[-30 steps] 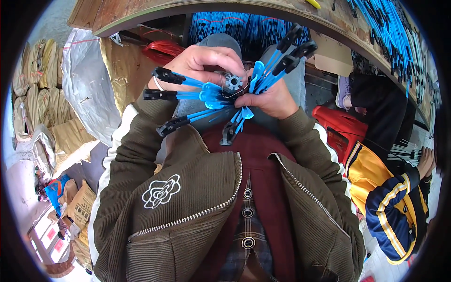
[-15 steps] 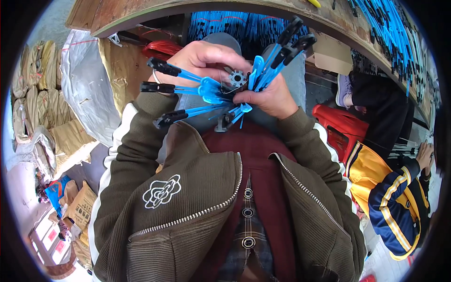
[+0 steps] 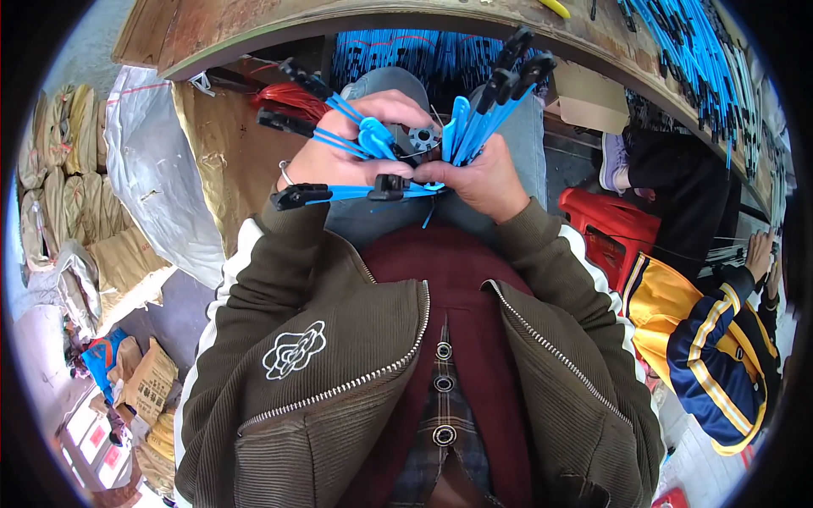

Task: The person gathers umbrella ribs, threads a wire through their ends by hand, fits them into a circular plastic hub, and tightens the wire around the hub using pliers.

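Note:
Over my lap I hold a frame of thin blue ribs with black end pieces (image 3: 495, 102), spread out around a black hub (image 3: 423, 138) with a notched ring on top. My left hand (image 3: 334, 161) is closed around the hub's left side, its fingers over the far side and its thumb along the near side. My right hand (image 3: 491, 182) pinches the right side, thumb at the centre beside the hub, with several ribs rising past its fingers. A thin wire shows by the hub. The hub's lower part is hidden by my hands.
A wooden bench (image 3: 262, 38) curves across the far side, with a pile of blue ribs (image 3: 690, 59) at its right. Bundled blue ribs (image 3: 389, 52) lie beneath. Right of me are a red stool (image 3: 605, 241) and a co-worker's sleeve (image 3: 711, 364); tan sacks (image 3: 63, 135) stand left.
My left thumb has come down onto the near side of the hub. The left ribs have swung, the near ones now lying more level. My right hand keeps its hold.

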Motion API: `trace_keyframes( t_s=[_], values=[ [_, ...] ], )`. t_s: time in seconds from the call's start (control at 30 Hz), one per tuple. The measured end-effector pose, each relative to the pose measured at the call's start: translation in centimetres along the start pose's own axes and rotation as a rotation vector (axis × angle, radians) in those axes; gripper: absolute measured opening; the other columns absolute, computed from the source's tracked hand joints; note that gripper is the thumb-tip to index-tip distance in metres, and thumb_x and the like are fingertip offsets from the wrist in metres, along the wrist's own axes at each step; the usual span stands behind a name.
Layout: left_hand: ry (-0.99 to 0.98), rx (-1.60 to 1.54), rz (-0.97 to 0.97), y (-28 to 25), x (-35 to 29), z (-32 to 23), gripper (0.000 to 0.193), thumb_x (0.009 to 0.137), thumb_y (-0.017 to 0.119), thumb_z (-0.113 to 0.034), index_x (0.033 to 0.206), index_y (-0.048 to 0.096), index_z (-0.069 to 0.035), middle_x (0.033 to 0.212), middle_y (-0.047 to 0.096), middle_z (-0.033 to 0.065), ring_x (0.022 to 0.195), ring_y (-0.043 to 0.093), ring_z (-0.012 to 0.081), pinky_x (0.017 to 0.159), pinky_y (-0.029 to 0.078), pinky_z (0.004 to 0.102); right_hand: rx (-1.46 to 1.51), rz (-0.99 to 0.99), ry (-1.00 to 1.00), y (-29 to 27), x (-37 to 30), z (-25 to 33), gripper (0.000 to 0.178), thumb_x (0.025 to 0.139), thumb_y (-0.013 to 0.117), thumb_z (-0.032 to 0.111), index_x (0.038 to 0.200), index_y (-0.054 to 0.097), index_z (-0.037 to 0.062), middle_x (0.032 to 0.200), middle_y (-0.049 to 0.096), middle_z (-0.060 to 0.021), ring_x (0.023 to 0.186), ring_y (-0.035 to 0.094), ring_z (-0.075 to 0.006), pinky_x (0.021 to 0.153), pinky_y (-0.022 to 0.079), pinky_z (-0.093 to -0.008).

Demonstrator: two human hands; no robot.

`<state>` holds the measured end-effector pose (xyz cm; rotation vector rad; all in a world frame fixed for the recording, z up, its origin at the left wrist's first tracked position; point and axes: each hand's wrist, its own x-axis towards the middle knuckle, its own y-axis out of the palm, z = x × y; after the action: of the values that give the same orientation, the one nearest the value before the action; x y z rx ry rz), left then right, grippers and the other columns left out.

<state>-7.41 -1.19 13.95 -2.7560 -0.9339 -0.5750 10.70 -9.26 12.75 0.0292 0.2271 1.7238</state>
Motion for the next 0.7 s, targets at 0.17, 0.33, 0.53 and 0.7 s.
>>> trace_keyframes(
  t_s=[0.17, 0.33, 0.53, 0.7],
  values=[
    [-0.026, 0.049, -0.080, 1.5, 0.3, -0.2, 0.038, 0.063, 0.078, -0.006, 0.096, 0.059, -0.001, 0.087, 0.060, 0.0109, 0.083, 0.057, 0.0200, 0.070, 0.046, 0.0304, -0.031, -0.022, -0.001, -0.1, -0.2, 0.1, 0.027, 0.067, 0.079, 0.013, 0.084, 0.062, 0.0026, 0.078, 0.061, 0.0017, 0.072, 0.052, -0.0047, 0.064, 0.045, -0.0224],
    [-0.150, 0.070, -0.110, 2.1, 0.6, -1.3, 0.034, 0.064, 0.075, -0.002, 0.093, 0.057, -0.001, 0.090, 0.059, 0.0135, 0.084, 0.058, 0.0224, 0.072, 0.047, 0.0338, 0.049, -0.073, 0.052, -0.4, -0.2, -0.1, 0.030, 0.065, 0.079, 0.009, 0.082, 0.054, 0.0064, 0.076, 0.055, 0.0022, 0.071, 0.053, -0.0068, 0.062, 0.045, -0.0236],
    [-0.242, 0.034, -0.245, 3.1, 0.4, -1.2, 0.029, 0.067, 0.073, -0.001, 0.091, 0.057, -0.001, 0.089, 0.059, 0.0135, 0.080, 0.058, 0.0213, 0.072, 0.047, 0.0334, 0.037, -0.040, -0.053, -0.7, -0.2, -0.3, 0.025, 0.069, 0.077, 0.013, 0.085, 0.060, 0.0035, 0.079, 0.061, 0.0009, 0.074, 0.055, -0.0062, 0.066, 0.046, -0.0230],
    [-0.311, -0.043, -0.225, 3.2, 0.7, -1.5, 0.026, 0.069, 0.072, -0.002, 0.091, 0.057, 0.000, 0.088, 0.060, 0.0134, 0.079, 0.058, 0.0204, 0.072, 0.047, 0.0323, 0.072, -0.007, 0.015, -2.0, -0.4, -0.7, 0.040, 0.062, 0.078, 0.007, 0.093, 0.051, 0.0053, 0.082, 0.055, -0.0009, 0.074, 0.056, -0.0109, 0.065, 0.046, -0.0236]
  ],
)
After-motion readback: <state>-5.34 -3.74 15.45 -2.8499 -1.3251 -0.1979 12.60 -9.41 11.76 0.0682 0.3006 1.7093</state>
